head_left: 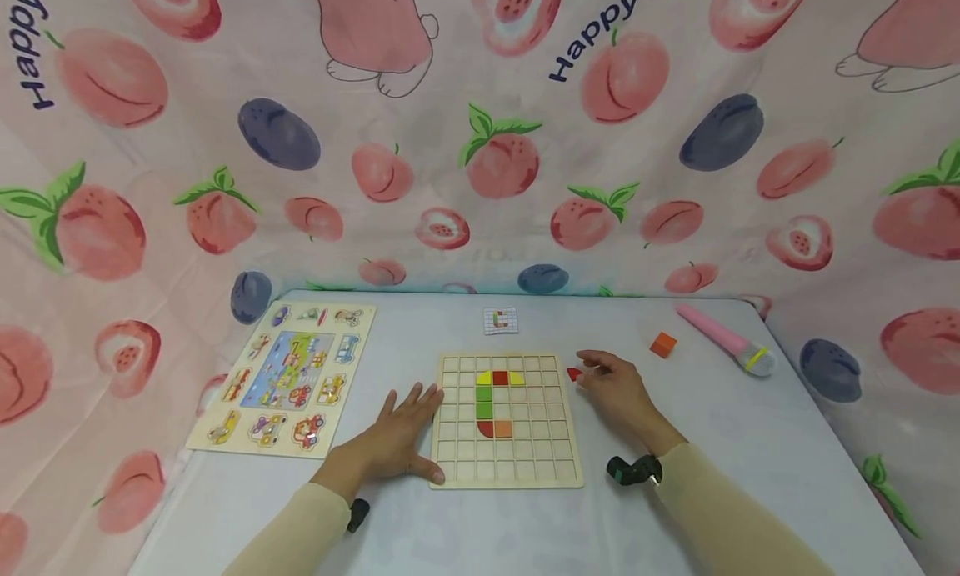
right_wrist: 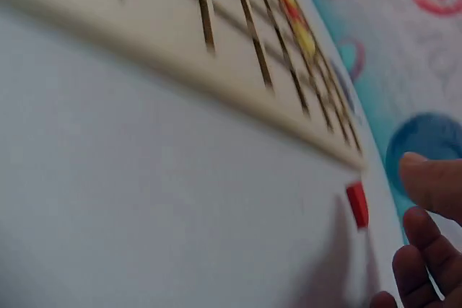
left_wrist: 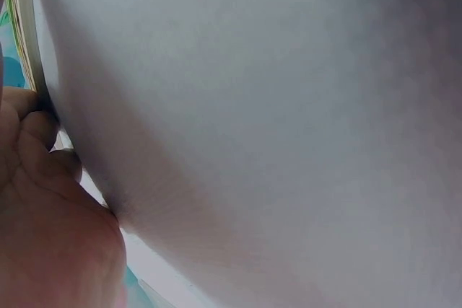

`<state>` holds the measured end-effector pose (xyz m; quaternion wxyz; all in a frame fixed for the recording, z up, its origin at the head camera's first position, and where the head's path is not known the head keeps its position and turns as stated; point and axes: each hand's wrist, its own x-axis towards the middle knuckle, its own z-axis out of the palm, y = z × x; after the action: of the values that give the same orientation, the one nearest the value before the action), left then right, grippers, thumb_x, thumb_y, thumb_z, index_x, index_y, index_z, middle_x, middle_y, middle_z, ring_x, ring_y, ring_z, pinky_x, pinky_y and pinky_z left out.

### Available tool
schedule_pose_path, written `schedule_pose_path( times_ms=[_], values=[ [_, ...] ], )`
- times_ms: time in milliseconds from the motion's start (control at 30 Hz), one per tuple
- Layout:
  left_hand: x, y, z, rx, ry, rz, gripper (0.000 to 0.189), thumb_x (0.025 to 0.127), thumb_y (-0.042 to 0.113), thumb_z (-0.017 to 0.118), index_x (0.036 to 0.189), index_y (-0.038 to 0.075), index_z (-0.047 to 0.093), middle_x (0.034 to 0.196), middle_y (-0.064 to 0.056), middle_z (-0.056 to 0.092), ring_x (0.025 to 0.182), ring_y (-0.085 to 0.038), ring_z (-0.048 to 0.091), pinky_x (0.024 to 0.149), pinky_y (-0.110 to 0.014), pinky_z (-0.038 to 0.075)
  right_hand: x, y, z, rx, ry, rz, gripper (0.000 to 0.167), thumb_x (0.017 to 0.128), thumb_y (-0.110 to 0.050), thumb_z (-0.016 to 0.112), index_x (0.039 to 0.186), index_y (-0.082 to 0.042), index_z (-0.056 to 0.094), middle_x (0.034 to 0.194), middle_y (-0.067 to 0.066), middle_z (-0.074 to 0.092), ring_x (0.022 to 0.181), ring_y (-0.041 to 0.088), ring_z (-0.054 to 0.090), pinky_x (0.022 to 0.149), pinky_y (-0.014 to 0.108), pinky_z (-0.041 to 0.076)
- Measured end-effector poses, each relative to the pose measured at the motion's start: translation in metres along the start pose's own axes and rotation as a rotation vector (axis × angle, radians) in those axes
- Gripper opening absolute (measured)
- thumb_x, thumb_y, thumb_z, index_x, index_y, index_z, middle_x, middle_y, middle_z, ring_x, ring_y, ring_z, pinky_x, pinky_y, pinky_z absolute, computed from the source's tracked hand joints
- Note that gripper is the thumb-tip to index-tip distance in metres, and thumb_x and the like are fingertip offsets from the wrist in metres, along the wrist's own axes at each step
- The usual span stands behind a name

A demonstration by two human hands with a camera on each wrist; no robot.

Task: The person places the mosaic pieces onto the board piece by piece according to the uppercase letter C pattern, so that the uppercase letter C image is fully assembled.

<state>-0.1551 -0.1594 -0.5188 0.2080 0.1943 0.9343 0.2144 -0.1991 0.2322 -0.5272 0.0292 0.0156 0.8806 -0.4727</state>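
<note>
Pink backdrop cloth (head_left: 480, 142) reads "Happy"; the small card (head_left: 500, 320) is seemingly unlettered.

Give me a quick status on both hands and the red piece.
Left hand flat, steadying grid board. Right hand open beside red piece, not gripping. Nothing between them.

I'm looking at what seems to be a small play or recording corner rather than a proper room. A white table (head_left: 450, 526) is boxed in on three sides by a hung cloth (head_left: 480, 142) printed with peaches, plums and the word "Happy". On the table lie children's things: a wooden grid board (head_left: 525, 468), a vehicle puzzle (head_left: 285, 380), a pink toy microphone (head_left: 723, 338).
</note>
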Motion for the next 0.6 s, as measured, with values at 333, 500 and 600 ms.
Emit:
schedule_pose_path(
  times_ms=[333,500,600],
  values=[
    [0.0,-0.001,-0.001,-0.008,0.001,-0.014,0.137,0.063,0.063,0.092,0.17,0.016,0.022,0.178,-0.002,0.014,0.166,-0.025,0.001,0.134,-0.053,-0.009,0.017,0.013,0.007,-0.337,-0.028,-0.099,0.036,0.098,-0.014,0.071,0.133,-0.009,0.072,0.133,0.02,0.067,0.123,0.042,0.055,0.1,0.061,0.044],
    [-0.001,0.0,-0.001,-0.009,0.007,-0.008,0.136,0.063,0.063,0.093,0.17,0.015,0.023,0.178,-0.003,0.016,0.166,-0.026,0.002,0.134,-0.054,-0.008,0.01,0.011,0.01,-0.376,0.041,-0.063,0.027,0.098,-0.023,0.072,0.119,-0.006,0.074,0.117,0.018,0.07,0.114,0.04,0.059,0.097,0.059,0.043],
    [-0.001,0.0,-0.001,-0.003,0.003,0.004,0.136,0.064,0.063,0.092,0.17,0.014,0.023,0.178,-0.004,0.016,0.166,-0.027,0.003,0.134,-0.055,-0.008,0.004,0.01,0.009,-0.373,0.055,-0.027,0.031,0.097,-0.028,0.074,0.115,-0.004,0.071,0.11,0.016,0.07,0.107,0.036,0.061,0.094,0.057,0.042]
  ],
)
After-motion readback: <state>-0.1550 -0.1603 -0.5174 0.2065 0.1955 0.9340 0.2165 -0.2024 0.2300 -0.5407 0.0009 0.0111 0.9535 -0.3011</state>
